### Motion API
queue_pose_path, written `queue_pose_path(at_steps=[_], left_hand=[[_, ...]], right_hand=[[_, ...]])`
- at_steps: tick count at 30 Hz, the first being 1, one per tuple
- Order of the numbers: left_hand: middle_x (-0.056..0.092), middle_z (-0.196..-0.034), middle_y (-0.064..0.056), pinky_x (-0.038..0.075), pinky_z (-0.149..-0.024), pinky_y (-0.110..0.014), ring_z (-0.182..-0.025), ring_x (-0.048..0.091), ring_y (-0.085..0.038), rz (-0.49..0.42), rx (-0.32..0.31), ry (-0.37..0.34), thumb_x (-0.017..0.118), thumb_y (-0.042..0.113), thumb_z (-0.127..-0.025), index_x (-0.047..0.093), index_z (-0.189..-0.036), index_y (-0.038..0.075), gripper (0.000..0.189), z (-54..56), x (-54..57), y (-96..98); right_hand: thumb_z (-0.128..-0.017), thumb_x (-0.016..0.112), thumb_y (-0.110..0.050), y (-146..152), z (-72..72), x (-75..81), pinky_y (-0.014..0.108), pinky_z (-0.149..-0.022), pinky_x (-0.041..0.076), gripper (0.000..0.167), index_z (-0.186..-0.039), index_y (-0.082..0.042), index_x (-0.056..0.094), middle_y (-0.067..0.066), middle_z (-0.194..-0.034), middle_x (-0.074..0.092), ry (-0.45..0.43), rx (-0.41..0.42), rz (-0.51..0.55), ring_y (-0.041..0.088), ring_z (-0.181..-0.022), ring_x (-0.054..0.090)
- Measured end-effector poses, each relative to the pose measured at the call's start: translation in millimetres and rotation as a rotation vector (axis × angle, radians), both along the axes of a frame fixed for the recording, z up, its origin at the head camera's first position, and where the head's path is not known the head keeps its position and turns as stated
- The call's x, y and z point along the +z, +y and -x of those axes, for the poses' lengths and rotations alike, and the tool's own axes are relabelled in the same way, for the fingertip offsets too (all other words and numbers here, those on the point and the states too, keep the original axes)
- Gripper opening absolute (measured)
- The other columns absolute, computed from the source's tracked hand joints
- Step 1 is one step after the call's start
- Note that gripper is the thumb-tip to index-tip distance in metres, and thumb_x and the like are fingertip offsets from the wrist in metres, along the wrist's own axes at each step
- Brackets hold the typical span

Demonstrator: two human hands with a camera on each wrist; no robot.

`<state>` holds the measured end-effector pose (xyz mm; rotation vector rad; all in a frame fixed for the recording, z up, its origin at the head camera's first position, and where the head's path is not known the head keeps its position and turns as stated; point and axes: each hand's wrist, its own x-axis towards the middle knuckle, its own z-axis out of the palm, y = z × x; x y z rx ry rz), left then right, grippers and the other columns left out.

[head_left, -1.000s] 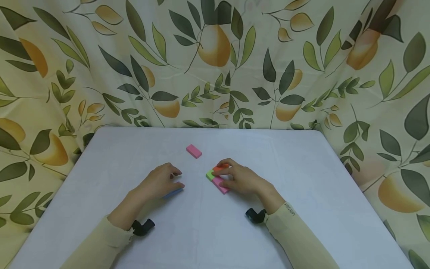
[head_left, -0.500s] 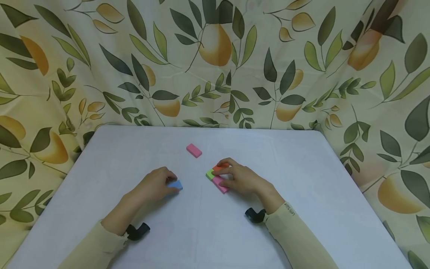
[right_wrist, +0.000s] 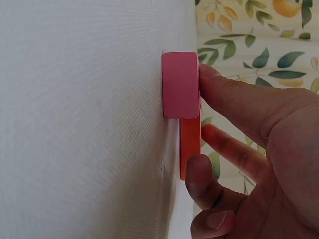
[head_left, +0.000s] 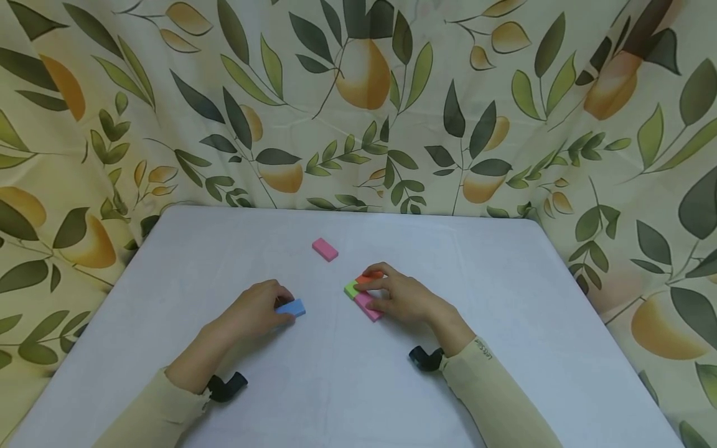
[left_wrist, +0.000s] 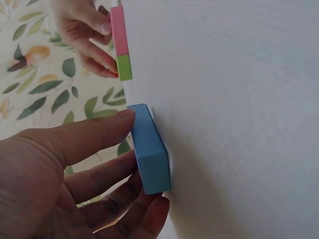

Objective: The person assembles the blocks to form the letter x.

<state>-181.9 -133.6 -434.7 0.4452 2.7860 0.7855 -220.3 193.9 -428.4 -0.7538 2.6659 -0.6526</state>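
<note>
My left hand (head_left: pixel 252 309) pinches a blue block (head_left: pixel 292 307) by its sides, thumb on the near side and fingers on the far one. The left wrist view shows this blue block (left_wrist: pixel 149 149) lying along the white surface. To the right, my right hand (head_left: pixel 411 300) rests over a group of joined blocks: a green block (head_left: pixel 350 289), an orange block (head_left: pixel 367 277) and a pink block (head_left: pixel 368 307). Its thumb touches the pink block (right_wrist: pixel 180 84) in the right wrist view, and other fingers lie at the orange block (right_wrist: pixel 190 144), partly hidden by the hand.
A second pink block (head_left: pixel 325 249) lies alone farther back on the white table (head_left: pixel 448 255). Behind the table hangs a curtain (head_left: pixel 358 162) printed with fruit and leaves. Each wrist wears a black camera, such as the right one (head_left: pixel 424 359).
My left hand drew back slightly and closed its thumb and fingers on the blue block, which now shows more between them. The right hand and its blocks have stayed in place.
</note>
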Motion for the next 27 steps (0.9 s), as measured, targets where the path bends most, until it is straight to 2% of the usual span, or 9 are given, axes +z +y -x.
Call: queue_pose_path(at_steps=[9,18,27], left_hand=[[0.067,-0.101,-0.001,0.054,-0.089,-0.041,-0.095,0.063,-0.017,-0.016,0.009,-0.007,0.081,0.019,-0.089,0.074,-0.117,0.006,0.031,-1.1,0.0,-0.3],[0.069,-0.1,0.0,0.054,-0.089,-0.042,-0.096,0.065,-0.017,-0.014,0.007,0.001,0.081,0.017,-0.089,0.074,-0.118,0.009,0.03,-3.3,1.6,-2.0],[0.07,-0.1,0.0,0.054,-0.082,-0.039,-0.094,0.066,-0.018,0.017,0.033,0.011,0.082,0.018,-0.088,0.076,-0.119,0.014,0.032,-4.0,1.8,-2.0]], right_hand=[[-0.099,0.071,-0.031,0.0,1.1,-1.8,0.05,-0.105,0.049,0.041,-0.139,-0.03,0.067,-0.002,-0.155,0.045,0.016,0.015,0.007,0.026,-0.126,0.057],[-0.099,0.071,-0.03,0.5,1.3,-1.2,0.05,-0.103,0.049,0.041,-0.139,-0.029,0.067,-0.002,-0.154,0.045,0.018,0.023,0.005,0.026,-0.125,0.058],[-0.099,0.071,-0.031,-0.7,0.7,0.7,0.047,-0.101,0.05,0.042,-0.14,-0.029,0.066,-0.001,-0.155,0.045,0.018,0.026,0.008,0.025,-0.121,0.059]])
